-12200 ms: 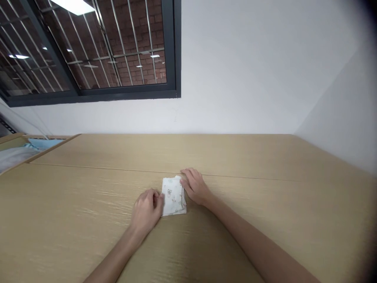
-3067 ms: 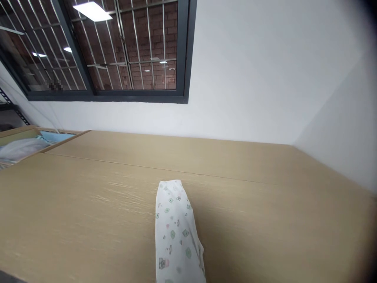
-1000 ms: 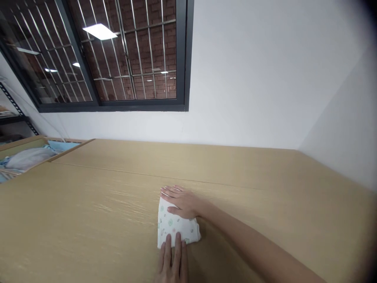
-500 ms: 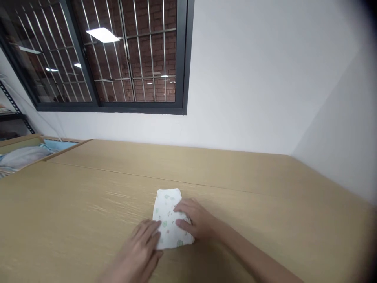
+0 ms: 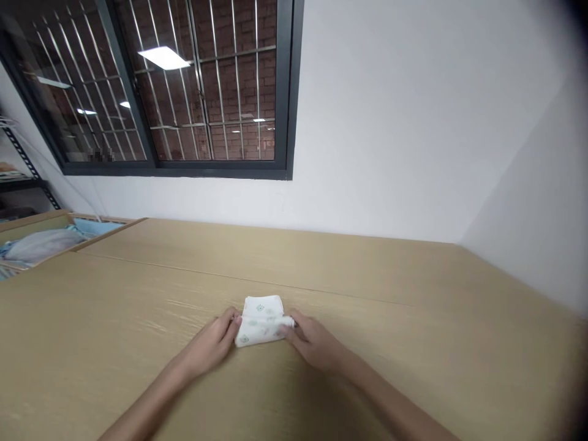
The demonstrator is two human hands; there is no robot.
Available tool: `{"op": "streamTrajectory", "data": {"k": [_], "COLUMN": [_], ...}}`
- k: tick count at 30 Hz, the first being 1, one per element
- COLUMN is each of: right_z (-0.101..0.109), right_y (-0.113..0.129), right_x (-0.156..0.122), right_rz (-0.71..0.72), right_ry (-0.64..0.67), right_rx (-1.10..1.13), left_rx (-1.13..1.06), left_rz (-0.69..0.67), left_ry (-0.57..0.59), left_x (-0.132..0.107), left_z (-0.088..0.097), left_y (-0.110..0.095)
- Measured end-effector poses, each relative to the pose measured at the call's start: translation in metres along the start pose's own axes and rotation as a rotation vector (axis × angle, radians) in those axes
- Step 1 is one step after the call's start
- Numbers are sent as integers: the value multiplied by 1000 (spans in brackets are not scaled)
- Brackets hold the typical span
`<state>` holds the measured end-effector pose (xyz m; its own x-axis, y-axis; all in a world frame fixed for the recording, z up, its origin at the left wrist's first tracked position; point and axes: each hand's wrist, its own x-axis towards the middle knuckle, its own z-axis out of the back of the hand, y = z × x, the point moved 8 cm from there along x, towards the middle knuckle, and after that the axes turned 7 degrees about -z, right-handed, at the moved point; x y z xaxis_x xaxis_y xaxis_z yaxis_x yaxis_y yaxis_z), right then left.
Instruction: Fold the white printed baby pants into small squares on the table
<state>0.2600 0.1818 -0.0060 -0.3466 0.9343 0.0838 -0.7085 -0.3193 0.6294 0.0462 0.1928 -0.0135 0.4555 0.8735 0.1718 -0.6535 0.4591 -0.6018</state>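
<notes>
A small white folded cloth (image 5: 263, 306) with a faint green print lies on the tan tabletop (image 5: 138, 318). Its near part is turned up and over, so a fold runs across its middle. My left hand (image 5: 217, 340) pinches the cloth's left edge at that fold, thumb on top. On the other side, my right hand (image 5: 313, 340) grips the right end of the fold between thumb and fingers. Some fingertips of both hands are hidden behind or under the fabric.
At the far left, a wooden-edged bin (image 5: 110, 228) holds pale and blue fabric (image 5: 43, 244). A black metal shelf (image 5: 21, 184) stands beyond it. Behind the table rise a white wall (image 5: 376, 122) and a dark-framed barred window (image 5: 283, 122).
Both hands have gone from resting on the flat cloth to gripping its sides. The near part of the cloth has been folded away from me, making it shorter.
</notes>
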Motion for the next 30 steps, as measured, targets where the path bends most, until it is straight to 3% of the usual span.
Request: {"op": "streamTrajectory", "data": {"k": [4, 11, 15, 18, 20, 22, 26, 30], "right_z": [0, -8, -9, -8, -23, -43, -55, -48], "right_y": [-13, -42, -40, -12, 10, 17, 5, -6], "right_x": [30, 71, 69, 55, 47, 42, 42, 42], "right_rz": [-122, -211, -225, -12, 221, 349, 318, 259], "right_ry": [-142, -288, -357, -470, -406, -272, -171, -137], "right_rx": [139, 75, 15, -209, -389, -490, -512, -451], "left_rx": [131, 397, 481, 480, 448, 425, 449, 486], "left_rz": [115, 159, 103, -60, -229, -323, -290, -240], "left_ry": [-87, -134, -218, -245, -198, -160, -108, -73], "left_x": [26, 57, 56, 47, 41, 35, 34, 34], "left_z": [1, -8, -9, -22, -44, -66, -87, -82], "left_y": [17, 28, 13, -12, -28, -33, -17, 1]}}
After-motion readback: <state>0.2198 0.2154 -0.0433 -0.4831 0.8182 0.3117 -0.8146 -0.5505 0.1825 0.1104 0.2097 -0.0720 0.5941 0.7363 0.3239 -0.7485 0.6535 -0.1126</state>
